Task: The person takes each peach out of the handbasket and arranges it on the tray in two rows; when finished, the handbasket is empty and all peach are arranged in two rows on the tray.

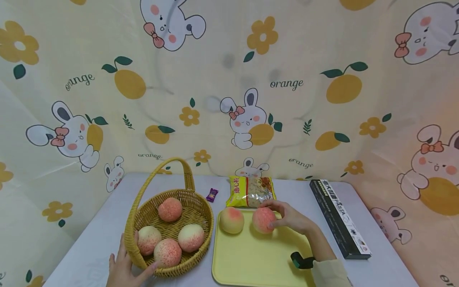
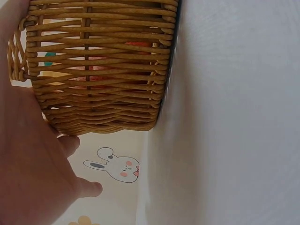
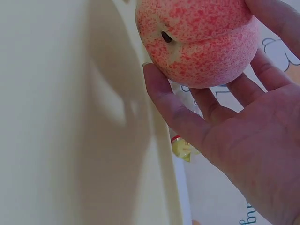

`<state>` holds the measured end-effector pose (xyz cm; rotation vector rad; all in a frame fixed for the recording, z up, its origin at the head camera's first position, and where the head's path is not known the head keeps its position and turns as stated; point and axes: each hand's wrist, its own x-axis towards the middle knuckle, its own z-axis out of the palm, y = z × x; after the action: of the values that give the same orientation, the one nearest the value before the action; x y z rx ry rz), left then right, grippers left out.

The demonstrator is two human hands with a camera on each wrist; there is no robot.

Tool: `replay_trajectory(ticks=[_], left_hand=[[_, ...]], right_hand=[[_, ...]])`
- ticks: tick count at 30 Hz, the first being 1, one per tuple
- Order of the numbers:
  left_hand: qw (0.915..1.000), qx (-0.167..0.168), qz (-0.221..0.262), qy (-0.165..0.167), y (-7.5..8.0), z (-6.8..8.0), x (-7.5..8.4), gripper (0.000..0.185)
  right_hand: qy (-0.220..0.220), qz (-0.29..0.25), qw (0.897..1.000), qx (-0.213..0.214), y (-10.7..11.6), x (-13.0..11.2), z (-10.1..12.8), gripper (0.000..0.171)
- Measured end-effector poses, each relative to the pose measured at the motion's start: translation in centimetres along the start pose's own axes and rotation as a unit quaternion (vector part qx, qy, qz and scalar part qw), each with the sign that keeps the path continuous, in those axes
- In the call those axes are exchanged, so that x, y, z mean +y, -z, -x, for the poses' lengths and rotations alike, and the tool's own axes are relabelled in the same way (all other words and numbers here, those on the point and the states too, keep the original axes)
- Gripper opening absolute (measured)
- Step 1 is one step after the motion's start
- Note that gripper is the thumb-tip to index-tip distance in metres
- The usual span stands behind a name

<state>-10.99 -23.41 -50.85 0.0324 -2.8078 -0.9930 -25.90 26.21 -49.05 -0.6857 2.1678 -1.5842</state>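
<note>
My right hand [image 1: 287, 217] grips a pink-red peach [image 1: 263, 220] over the far part of a pale yellow tray [image 1: 258, 259]. In the right wrist view, fingers and thumb curve around this peach [image 3: 201, 42], whose dark stem pit faces the tray. Beside it on the tray is a second peach [image 1: 231, 220], yellowish with a red blush. My left hand [image 1: 123, 265] holds the near left rim of a wicker basket [image 1: 199, 255]. Several peaches lie inside, including a redder one [image 1: 170, 209] at the back. In the left wrist view, the hand lies along the basket's woven side [image 2: 103, 70].
Behind the tray lies a yellow food packet [image 1: 251, 192]. A small purple wrapped candy [image 1: 212, 195] sits between packet and basket. A long black pasta box [image 1: 338, 219] is at the right. The basket's tall handle [image 1: 143, 187] arches upward. A printed cloth hangs behind the white table.
</note>
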Motion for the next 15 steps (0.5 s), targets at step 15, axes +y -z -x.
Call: replay_trajectory(ticks=[15], left_hand=[[0.9999, -0.007, 0.003, 0.007, 0.06, 0.01, -0.07, 0.110]], right_hand=[[-0.001, 0.015, 1.000, 0.003, -0.51, 0.73, -0.31, 0.059]])
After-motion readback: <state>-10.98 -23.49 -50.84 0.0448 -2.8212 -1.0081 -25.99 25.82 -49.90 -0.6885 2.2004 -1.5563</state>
